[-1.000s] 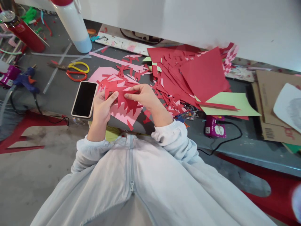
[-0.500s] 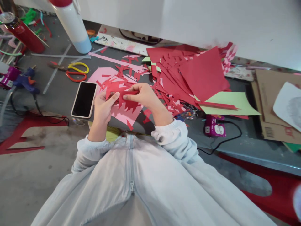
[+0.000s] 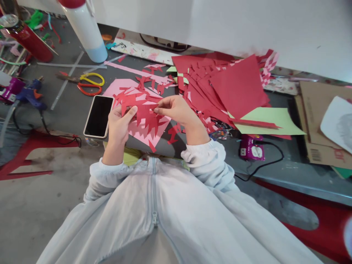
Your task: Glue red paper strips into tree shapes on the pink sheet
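Note:
Between my hands is a piece of red paper [image 3: 142, 111] with cut, jagged edges. My left hand [image 3: 121, 119] pinches its left end between thumb and fingers. At the right end, my right hand [image 3: 173, 109] has thumb and index finger closed together at the paper's edge; what lies between those fingertips is too small to make out. Beneath the hands, a pink paper sheet [image 3: 151, 135] lies on the table, strewn with red paper scraps [image 3: 141, 82]. A phone [image 3: 99, 116] with a dark screen rests just left of my left hand.
Scissors [image 3: 90, 83] with yellow and red handles lie behind the phone. A white bottle [image 3: 85, 33] and a red can [image 3: 31, 40] stand at the back left. Stacked red paper [image 3: 236, 88], light green paper [image 3: 288, 121] and cardboard [image 3: 316, 113] lie to the right. A glue gun [image 3: 30, 95] sits left.
My right hand has shifted slightly right along the red paper, from nearer its middle to its right edge. The paper is now more exposed. My left hand has barely moved.

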`<state>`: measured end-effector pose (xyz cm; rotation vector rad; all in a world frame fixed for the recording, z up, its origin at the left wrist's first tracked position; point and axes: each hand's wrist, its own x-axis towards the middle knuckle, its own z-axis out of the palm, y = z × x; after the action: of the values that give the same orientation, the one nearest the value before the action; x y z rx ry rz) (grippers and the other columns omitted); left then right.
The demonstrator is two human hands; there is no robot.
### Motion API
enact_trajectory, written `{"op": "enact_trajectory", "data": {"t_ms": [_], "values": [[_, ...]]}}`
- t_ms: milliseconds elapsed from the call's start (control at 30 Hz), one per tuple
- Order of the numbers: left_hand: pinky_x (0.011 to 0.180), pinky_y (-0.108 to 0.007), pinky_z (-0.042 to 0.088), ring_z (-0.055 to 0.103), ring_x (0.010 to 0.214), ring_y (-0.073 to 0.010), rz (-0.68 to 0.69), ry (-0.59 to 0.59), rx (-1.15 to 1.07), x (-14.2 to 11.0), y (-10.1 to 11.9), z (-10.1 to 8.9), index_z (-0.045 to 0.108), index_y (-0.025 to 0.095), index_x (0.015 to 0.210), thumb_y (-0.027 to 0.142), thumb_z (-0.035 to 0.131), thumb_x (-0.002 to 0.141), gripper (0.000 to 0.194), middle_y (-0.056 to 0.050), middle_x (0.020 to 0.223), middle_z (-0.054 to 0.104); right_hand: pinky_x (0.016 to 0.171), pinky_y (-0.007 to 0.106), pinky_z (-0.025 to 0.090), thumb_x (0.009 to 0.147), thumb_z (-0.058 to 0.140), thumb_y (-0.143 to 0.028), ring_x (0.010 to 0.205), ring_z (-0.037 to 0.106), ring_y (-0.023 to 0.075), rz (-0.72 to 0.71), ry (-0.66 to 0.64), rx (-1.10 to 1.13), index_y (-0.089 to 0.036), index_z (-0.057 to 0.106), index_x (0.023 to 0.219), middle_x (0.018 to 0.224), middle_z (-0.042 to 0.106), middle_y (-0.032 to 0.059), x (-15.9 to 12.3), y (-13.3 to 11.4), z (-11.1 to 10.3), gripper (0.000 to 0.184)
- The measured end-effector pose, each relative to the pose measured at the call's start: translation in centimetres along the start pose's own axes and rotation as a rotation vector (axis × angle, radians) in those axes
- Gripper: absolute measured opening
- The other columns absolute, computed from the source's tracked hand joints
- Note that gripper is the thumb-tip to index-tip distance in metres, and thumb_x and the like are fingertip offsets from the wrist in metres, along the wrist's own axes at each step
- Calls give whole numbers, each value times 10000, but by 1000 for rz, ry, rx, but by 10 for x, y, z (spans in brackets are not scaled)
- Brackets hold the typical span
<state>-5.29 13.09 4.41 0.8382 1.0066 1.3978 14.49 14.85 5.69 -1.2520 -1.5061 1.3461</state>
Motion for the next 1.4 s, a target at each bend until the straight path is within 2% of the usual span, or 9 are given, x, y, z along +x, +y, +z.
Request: {"op": "enact_trajectory", "data": {"t_ms": [200, 333, 467, 667, 867, 933, 1067, 1167, 1400], "values": [[585, -183, 581, 639, 573, -79, -29, 28, 12, -1, -1, 1, 712, 185, 687, 393, 962, 536, 359, 42, 647, 674, 582, 272, 472, 628, 822, -402, 603, 582, 135, 51, -100, 17, -158, 704, 670, 619, 651, -2, -1, -10, 8, 275], [571, -180, 573, 627, 553, -74, -32, 21, 12, -1, 0, 0, 703, 178, 672, 396, 958, 548, 358, 46, 614, 648, 568, 256, 436, 656, 759, -322, 604, 548, 118, 41, -143, 44, -160, 728, 751, 656, 647, -9, -3, -12, 8, 190], [591, -195, 583, 639, 575, -81, -6, 24, 13, -2, -2, 2, 712, 180, 679, 403, 968, 531, 370, 37, 646, 671, 567, 257, 402, 678, 773, -345, 599, 497, 108, 16, -121, 10, -159, 724, 782, 663, 613, -18, -3, -11, 7, 219], [633, -239, 596, 662, 608, -108, 12, 13, 70, -3, -7, 5, 735, 182, 723, 394, 945, 586, 328, 20, 684, 695, 532, 265, 298, 690, 814, -441, 549, 360, 85, 7, -15, -223, -157, 634, 608, 548, 443, -54, 1, -13, 14, 345], [626, -264, 598, 671, 618, -127, 36, -12, 86, -2, -8, 1, 727, 190, 706, 432, 936, 601, 337, 7, 695, 711, 540, 268, 292, 757, 748, -354, 540, 342, 78, 13, -86, -200, -163, 605, 603, 539, 421, -63, 1, -9, 8, 284], [628, -266, 596, 678, 632, -130, 37, 0, 102, -1, -6, -1, 714, 192, 710, 443, 936, 598, 353, 15, 691, 705, 542, 270, 311, 750, 750, -352, 538, 372, 85, 17, -92, -177, -169, 601, 590, 534, 458, -52, 0, -7, 5, 285], [625, -245, 584, 672, 633, -115, 28, 18, 113, 1, -1, -3, 706, 187, 715, 438, 935, 594, 362, 22, 690, 698, 642, 306, 467, 693, 787, -380, 630, 565, 147, 41, -61, -45, -174, 699, 674, 658, 673, 23, -1, -2, 1, 225], [616, -233, 586, 652, 606, -107, 12, 31, 103, 2, 1, -4, 707, 191, 693, 444, 935, 578, 360, 22, 672, 684, 708, 325, 522, 657, 810, -392, 710, 640, 181, 55, -29, 6, -183, 727, 704, 734, 733, 53, -1, -1, 0, 230], [637, -241, 600, 666, 629, -122, -5, 17, 76, 0, -1, 0, 715, 191, 710, 407, 930, 598, 324, 9, 698, 684, 606, 285, 456, 705, 795, -408, 613, 565, 138, 14, -121, -62, -160, 739, 728, 653, 674, 5, -3, -7, 2, 255]]}}
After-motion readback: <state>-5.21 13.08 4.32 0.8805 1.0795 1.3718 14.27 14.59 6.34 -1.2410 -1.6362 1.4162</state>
